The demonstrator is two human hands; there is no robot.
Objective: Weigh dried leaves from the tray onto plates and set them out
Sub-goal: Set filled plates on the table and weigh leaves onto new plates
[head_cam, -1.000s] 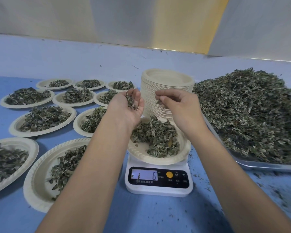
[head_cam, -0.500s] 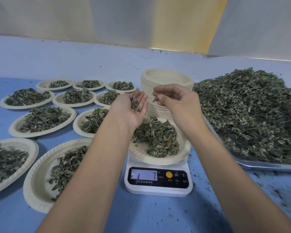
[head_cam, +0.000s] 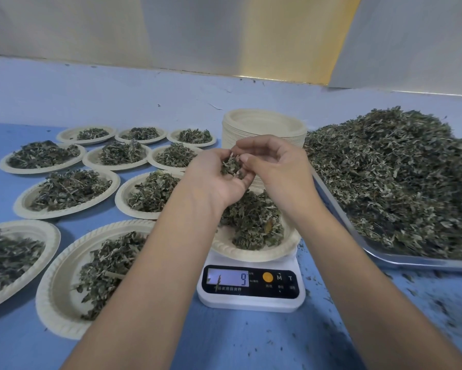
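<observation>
My left hand (head_cam: 216, 182) cups leaves (head_cam: 231, 166) above the scale (head_cam: 251, 299); my right hand (head_cam: 277, 169) pinches some, topping up its plate (head_cam: 251, 253).

Cream plates (head_cam: 46, 289) with ribbed rims; dark, seemingly grey-green leaves (head_cam: 398, 182); blue table (head_cam: 224, 343); white scale (head_cam: 251, 303).

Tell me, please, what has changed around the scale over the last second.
The right hand moved left to meet the left hand and now pinches at the handful of leaves cupped there. The scale display rose from 6 through 7 to 9. The plate on the scale, the filled plates, the plate stack and the tray stayed put.
</observation>
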